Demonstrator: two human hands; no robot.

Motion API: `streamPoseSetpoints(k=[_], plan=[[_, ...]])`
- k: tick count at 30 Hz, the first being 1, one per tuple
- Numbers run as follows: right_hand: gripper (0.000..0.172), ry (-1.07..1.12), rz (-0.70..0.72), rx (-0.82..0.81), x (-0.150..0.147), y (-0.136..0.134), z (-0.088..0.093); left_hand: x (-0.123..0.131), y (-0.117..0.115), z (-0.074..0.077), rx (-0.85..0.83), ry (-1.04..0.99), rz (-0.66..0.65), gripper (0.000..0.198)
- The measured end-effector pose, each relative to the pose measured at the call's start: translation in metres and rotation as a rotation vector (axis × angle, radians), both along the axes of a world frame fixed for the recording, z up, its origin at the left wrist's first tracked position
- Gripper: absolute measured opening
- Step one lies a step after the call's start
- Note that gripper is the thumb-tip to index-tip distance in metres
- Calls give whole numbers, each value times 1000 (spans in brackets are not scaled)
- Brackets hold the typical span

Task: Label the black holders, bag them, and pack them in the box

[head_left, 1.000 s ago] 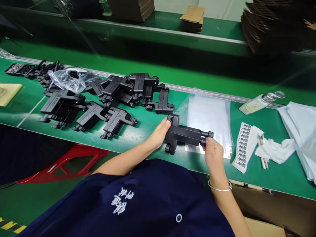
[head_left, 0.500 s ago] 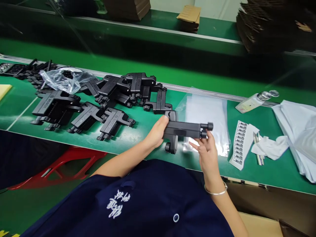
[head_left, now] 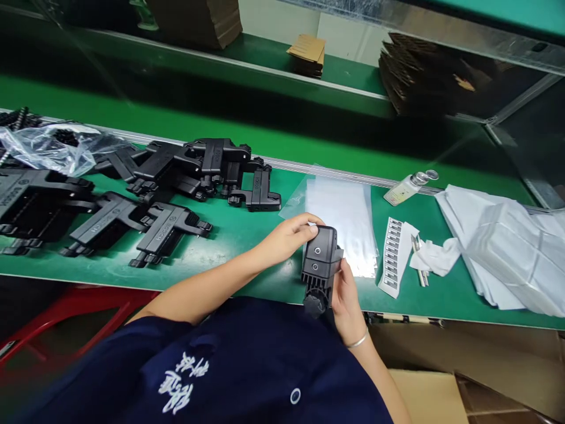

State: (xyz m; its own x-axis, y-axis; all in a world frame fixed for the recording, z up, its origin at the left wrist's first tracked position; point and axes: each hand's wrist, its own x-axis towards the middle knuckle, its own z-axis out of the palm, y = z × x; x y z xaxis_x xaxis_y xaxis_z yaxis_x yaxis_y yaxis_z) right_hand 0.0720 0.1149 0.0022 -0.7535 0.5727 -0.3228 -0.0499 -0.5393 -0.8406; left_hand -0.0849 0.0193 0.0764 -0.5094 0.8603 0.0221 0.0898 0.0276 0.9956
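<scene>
Device (head_left: 321,252) turned endwise, right grip (head_left: 346,294) apparently supporting

On the workbench (head_left: 241,259), device units (head_left: 163,228) are lying left of the plastic bags (head_left: 339,197); the label sheet (head_left: 392,259) and bottle (head_left: 402,190) are sitting right. Before the bags, one separate unit (head_left: 321,253) is being held.

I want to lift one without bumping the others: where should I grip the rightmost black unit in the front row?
I'd probably pinch the long lettered body across its width, from above on the near side: it's straight and slim. Its side arm juts right, and the neighbouring unit sits close on the left.
</scene>
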Motion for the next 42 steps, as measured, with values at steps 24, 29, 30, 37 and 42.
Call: streamPoseSetpoints(k=[24,29,30,37,42], plan=[[37,-54,49,436,1,2,37,-5,-64,-52,-135,-1093,33,48],[37,-80,196,912,-1,-21,52,-14,-51,-57,-115,-1125,35,42],[38,-74,232,992,-3,-26,55,-15,-48,-58,-96,-1126,30,43],[48,-69,328,1010,-2,-13,58,-18,-45,-61,-137,-907,26,61],[36,-459,-145,1035,49,79,38,-45,-54,-60,-306,-95,250,72]])
